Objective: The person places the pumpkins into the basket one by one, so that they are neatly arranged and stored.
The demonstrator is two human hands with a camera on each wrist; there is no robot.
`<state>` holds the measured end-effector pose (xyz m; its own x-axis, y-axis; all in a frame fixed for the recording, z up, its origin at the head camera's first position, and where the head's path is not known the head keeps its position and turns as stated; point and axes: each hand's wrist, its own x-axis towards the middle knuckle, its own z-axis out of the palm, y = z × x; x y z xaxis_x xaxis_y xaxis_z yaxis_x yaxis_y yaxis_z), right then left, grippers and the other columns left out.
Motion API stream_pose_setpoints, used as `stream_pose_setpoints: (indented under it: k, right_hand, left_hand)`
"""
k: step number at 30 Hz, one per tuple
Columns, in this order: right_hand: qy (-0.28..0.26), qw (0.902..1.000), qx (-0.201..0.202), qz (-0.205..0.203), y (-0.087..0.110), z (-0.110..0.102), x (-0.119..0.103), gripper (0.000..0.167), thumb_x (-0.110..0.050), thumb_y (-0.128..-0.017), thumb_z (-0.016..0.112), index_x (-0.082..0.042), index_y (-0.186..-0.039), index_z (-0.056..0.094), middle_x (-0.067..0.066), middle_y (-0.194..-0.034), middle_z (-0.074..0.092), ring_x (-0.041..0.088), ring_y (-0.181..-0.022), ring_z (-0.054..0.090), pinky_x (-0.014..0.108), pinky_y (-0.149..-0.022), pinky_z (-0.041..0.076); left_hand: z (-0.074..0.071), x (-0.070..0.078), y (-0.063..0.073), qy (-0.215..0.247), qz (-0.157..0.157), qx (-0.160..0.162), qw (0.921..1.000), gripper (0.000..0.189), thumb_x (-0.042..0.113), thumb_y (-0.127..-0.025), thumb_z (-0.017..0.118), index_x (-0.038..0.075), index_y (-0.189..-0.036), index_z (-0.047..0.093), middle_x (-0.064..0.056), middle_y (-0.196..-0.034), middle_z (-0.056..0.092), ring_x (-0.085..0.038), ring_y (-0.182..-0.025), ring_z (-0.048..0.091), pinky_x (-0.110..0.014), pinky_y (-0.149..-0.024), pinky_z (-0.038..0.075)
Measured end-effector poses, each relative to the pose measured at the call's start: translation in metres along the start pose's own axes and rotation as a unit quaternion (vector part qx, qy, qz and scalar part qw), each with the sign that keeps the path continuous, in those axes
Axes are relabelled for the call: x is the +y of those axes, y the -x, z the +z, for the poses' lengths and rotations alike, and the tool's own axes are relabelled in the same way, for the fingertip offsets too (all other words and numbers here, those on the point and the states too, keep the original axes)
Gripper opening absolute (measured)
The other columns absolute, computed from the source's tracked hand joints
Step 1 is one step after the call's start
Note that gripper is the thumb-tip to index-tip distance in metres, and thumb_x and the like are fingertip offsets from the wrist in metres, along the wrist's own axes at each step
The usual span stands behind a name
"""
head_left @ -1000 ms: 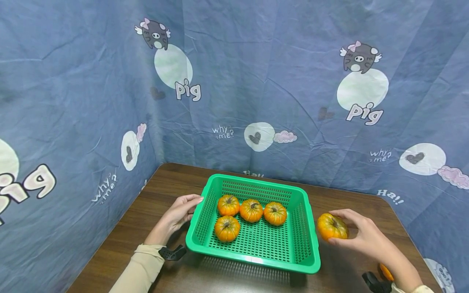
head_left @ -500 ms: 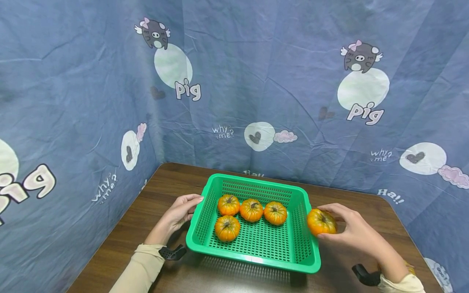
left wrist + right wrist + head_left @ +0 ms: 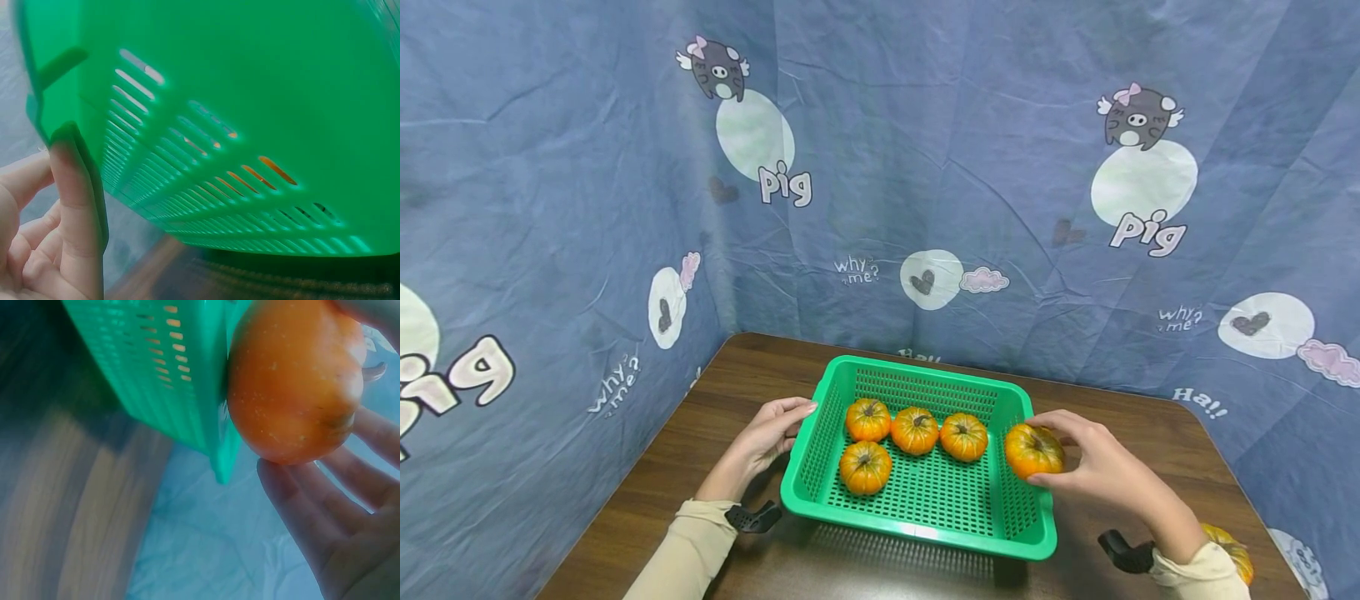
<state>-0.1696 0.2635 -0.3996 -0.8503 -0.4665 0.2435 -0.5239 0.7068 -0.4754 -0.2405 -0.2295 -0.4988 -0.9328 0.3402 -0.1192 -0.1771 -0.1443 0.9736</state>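
Note:
My left hand (image 3: 769, 437) holds the left rim of a green plastic basket (image 3: 917, 533); in the left wrist view its fingers (image 3: 74, 206) lie against the rim beside the slotted wall. Inside the basket sit several small orange pumpkins, three in a row including a right-hand pumpkin (image 3: 964, 437), and a nearer pumpkin (image 3: 865, 468) at front left. With thumb and fingers, my right hand (image 3: 1101, 467) grips another pumpkin (image 3: 1033, 452) over the basket's right rim. The right wrist view shows this held pumpkin (image 3: 294, 381) close up, beside the basket wall (image 3: 169, 369).
One more pumpkin (image 3: 1231, 552) lies on the brown wooden table (image 3: 760, 367) at the right, partly behind my right forearm. Blue printed cloth (image 3: 880, 167) surrounds the table's back and sides.
My right hand has carried its pumpkin leftward, from beside the basket to over its right rim. The pumpkin on the table shows more now. My left hand and the basket stay put.

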Motion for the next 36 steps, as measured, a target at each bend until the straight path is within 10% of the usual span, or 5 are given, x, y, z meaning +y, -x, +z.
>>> stream_pose_setpoints:
  k: [36]
  right_hand:
    - [0.031,0.9889,-0.134,-0.056,-0.054,0.028,-0.042,0.067,-0.032,-0.079,0.09,-0.015,-0.138,0.064,0.002,-0.137,0.063,0.019,-0.115,0.063,0.034,-0.089,0.062]
  left_hand:
    - [-0.002,-0.002,-0.001,0.003,-0.001,-0.005,1.0,0.027,0.024,-0.108,0.058,0.002,-0.124,0.062,0.003,-0.097,0.077,-0.007,-0.085,0.076,-0.024,-0.073,0.065]
